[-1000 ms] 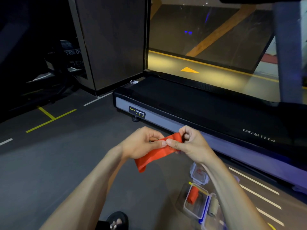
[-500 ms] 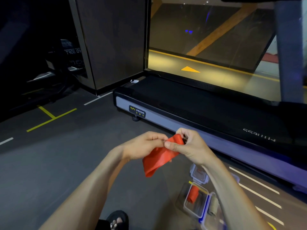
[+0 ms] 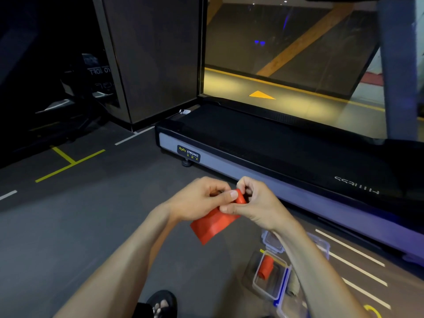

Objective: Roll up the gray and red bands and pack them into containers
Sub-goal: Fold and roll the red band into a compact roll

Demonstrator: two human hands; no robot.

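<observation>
Both hands, left hand and right hand, are pinching the red band in mid-air left of the container, whose loose tail is risking unrolling if either pinch slackens.

— From my feed I see a treadmill stretching across the right side, black deck, grey side rail, with a small label reading "BODY STRONG" near its end.

— What's on the floor?

— I make out a dark floor marked with a yellow T-shaped line at left and white stripes at lower right. A sandalled foot shows at the bottom edge.

— And behind?

— I see a dark pillar beside a big window, and a yellow arrow on the ground beyond the glass. Dim equipment sits far left; I can't tell what.
</observation>
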